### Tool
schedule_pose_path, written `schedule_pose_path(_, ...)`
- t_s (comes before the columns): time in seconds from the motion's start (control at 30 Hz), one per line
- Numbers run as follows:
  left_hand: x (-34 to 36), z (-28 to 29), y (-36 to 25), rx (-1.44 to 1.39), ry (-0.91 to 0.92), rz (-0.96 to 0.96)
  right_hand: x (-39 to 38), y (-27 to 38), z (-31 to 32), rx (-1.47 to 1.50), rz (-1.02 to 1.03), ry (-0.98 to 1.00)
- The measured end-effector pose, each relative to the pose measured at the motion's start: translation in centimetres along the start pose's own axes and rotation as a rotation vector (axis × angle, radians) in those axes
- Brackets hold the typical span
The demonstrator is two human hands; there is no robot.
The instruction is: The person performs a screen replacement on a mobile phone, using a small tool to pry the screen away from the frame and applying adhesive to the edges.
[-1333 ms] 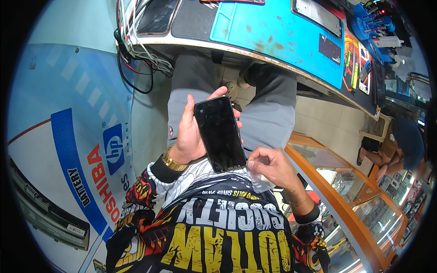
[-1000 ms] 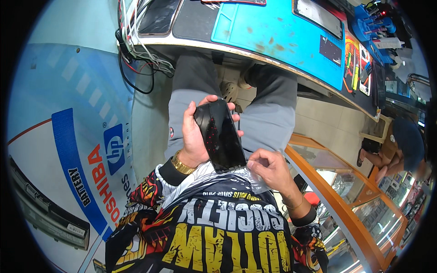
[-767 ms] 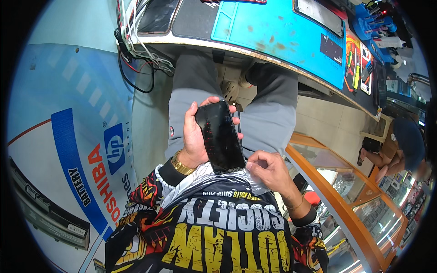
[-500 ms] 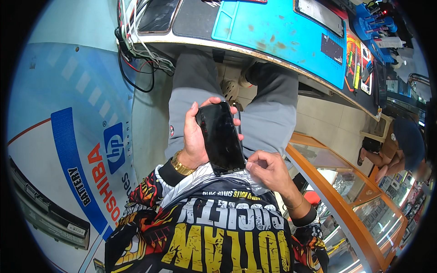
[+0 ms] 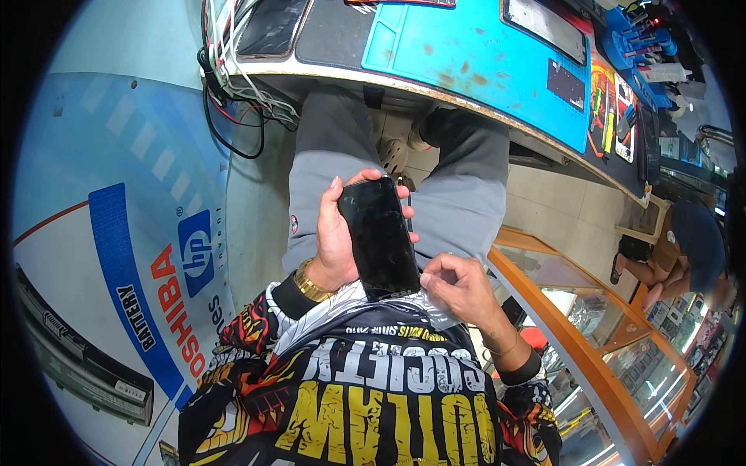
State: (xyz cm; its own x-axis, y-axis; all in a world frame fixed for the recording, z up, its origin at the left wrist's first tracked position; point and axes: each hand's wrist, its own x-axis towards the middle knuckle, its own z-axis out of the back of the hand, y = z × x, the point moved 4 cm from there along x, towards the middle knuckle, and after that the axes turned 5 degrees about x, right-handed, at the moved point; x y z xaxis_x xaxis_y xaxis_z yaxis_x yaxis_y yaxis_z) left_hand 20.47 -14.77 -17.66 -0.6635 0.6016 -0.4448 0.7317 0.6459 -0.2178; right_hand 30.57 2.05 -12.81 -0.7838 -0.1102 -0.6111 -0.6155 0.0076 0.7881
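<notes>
Below the cluttered tabletop (image 5: 482, 70) with its blue mat, the left hand (image 5: 334, 241) wraps its grip around a black phone (image 5: 379, 237) held above the lap, the right hand (image 5: 458, 287) pinching its lower corner; thin, rigid, slick glass, probably light and fragile, best held by the long edges.

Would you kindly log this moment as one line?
left hand: holds black phone | right hand: pinches phone's lower corner | blue mat beyond
</notes>
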Motion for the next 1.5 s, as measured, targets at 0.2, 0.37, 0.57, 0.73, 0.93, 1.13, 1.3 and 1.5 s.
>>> schedule_pose_path(0.2,0.0,-0.2,0.2,0.008,-0.011,0.018,0.4,0.0,0.0,0.046,-0.01,0.005)
schedule_pose_path(0.37,0.0,-0.3,0.2,0.008,-0.008,0.025,0.5,0.5,0.0,0.034,-0.011,0.002)
schedule_pose_path(0.57,0.0,-0.4,0.1,0.032,-0.023,0.032,0.7,0.6,0.1,0.056,0.002,0.008)
schedule_pose_path(0.73,0.0,-0.6,0.1,0.028,-0.027,0.036,1.1,0.7,0.2,0.047,0.009,0.004)
schedule_pose_path(0.93,0.0,-0.4,0.2,0.041,-0.027,0.035,1.5,0.7,0.3,0.01,0.041,-0.012)
schedule_pose_path(1.13,0.0,-0.2,0.3,0.046,-0.031,0.033,1.9,0.5,0.4,0.013,0.052,-0.012)
schedule_pose_path(1.3,0.0,-0.4,0.4,0.042,-0.029,0.047,2.1,0.5,0.4,0.012,0.078,-0.019)
schedule_pose_path(1.5,-0.3,-0.5,0.9,0.042,-0.041,0.049,2.7,1.9,0.6,0.001,0.15,-0.057)
